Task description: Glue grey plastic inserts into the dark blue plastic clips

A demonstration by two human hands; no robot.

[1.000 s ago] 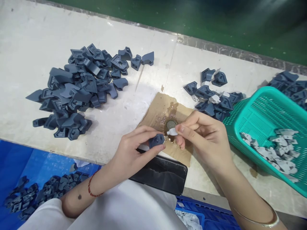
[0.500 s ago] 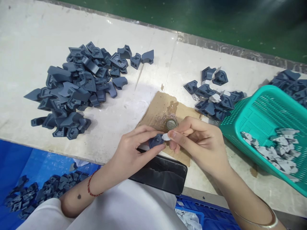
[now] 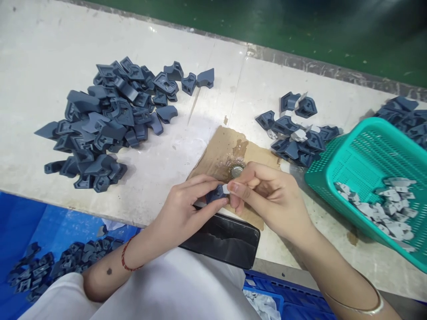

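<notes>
Between thumb and fingers, my left hand point(image 3: 187, 204) grips a dark blue-grey plastic part point(image 3: 215, 194). My right hand point(image 3: 268, 195) pinches a small white piece point(image 3: 226, 189) against the right side of that part; my fingertips partly cover where the two meet. Just behind my right fingers, a small round metal cap point(image 3: 237, 170) holding something wet and shiny sits on a stained piece of brown cardboard point(image 3: 216, 146). A black phone point(image 3: 223, 242) lies below my hands, close to the table's front edge.
A big heap of blue-grey parts point(image 3: 106, 120) lies at left. Blue-grey parts with white pieces point(image 3: 296, 129) are grouped at right, beside a green basket point(image 3: 320, 171) containing white pieces. More parts point(image 3: 405, 118) lie behind it. Below the table, further parts point(image 3: 70, 262) rest on blue sheeting.
My right hand has shifted slightly left, bringing the white piece closer against the blue-grey part. My left hand keeps its grip nearly in place.
</notes>
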